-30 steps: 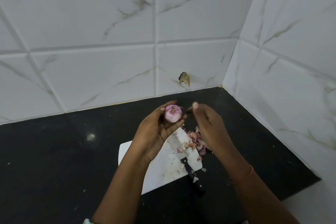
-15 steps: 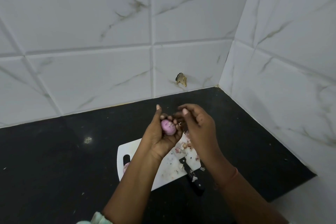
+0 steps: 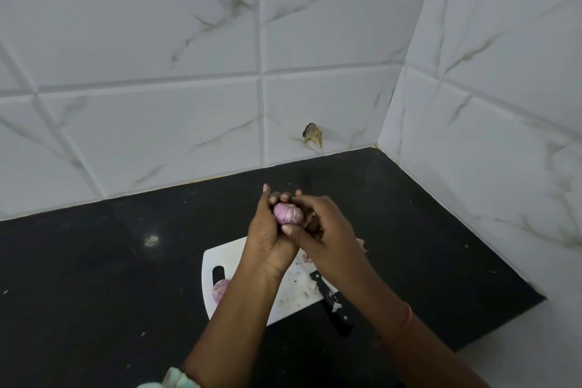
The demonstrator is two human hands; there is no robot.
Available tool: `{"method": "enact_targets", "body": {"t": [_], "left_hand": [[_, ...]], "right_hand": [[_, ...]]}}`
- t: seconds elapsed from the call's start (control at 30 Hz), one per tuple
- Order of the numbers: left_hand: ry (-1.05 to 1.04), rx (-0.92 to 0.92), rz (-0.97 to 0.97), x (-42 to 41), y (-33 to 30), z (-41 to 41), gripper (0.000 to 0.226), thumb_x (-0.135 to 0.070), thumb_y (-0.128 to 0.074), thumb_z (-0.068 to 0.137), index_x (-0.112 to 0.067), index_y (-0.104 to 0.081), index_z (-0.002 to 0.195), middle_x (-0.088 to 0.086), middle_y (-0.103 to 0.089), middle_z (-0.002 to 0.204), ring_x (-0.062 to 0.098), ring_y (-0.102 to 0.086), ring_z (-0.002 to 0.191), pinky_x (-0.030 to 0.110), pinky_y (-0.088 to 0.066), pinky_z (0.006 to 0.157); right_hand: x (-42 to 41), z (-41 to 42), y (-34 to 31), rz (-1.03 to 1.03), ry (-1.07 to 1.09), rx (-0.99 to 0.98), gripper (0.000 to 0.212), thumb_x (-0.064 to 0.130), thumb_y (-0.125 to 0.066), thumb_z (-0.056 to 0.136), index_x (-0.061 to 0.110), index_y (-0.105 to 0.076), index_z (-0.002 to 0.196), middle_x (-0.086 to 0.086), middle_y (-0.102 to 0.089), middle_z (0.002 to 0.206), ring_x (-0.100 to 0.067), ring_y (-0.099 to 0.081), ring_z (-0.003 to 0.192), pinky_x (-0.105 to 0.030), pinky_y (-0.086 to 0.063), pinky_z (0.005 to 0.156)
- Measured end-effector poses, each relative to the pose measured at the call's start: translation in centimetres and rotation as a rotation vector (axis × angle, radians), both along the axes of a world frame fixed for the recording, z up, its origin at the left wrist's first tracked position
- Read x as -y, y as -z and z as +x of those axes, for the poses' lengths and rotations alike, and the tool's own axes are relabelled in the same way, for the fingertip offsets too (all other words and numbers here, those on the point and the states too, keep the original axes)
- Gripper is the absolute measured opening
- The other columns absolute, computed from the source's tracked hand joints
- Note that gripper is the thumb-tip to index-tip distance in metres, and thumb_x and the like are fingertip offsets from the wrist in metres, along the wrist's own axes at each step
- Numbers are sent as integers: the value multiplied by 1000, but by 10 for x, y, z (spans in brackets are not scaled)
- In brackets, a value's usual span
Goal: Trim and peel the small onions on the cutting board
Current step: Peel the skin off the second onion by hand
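The left hand (image 3: 271, 239) is cupping a small pink onion (image 3: 287, 213) in curled fingers above the far edge of the white cutting board (image 3: 226, 257), the onion's long axis lying roughly left to right. The right hand (image 3: 330, 239) is pinching at the onion's right side. A second onion (image 3: 220, 290) is sitting near the board's left edge. A black-handled knife (image 3: 333, 305) is lying across the board's near right corner, handle overhanging onto the black bench (image 3: 94, 261).

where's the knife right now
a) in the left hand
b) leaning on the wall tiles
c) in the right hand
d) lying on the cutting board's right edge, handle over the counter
d: the knife lies across the cutting board edge, while both hands work the onion.
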State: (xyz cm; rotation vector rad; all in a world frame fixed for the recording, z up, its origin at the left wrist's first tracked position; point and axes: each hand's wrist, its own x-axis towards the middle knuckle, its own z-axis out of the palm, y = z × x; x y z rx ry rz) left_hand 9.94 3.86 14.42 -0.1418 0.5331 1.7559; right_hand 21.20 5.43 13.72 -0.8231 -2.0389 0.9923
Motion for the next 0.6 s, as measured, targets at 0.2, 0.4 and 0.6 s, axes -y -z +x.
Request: {"method": "enact_targets", "body": {"t": [0.2,0.4,0.6], "left_hand": [[83,-115,90,3,6,-7,17,-20,-59,89,-16,-75,92,3,-72,94,24,-66,99,47,-46,105],[-26,-600,-149,6,8,-8,10,-12,-65,90,-15,-75,91,7,-73,93,23,-68,89,33,-58,79],[-79,-995,-112,14,6,-6,38,-42,-58,94,-5,-66,97,17,-69,97,25,-64,88,42,-53,88]], "right_hand": [[-5,10,-2,83,0,-93,42,15,-81,76,22,-65,114,11,-63,110,-9,-63,97,-19,-52,77],[-7,9,-5,211,102,-188,44,7,-83,73,19,-61,110,6,-61,111,-9,-63,100,-15,-53,80],[-13,8,-2,258,165,-236,42,3,-81,74,17,-64,110,3,-60,111,-10,-63,101,-14,-52,80]]}}
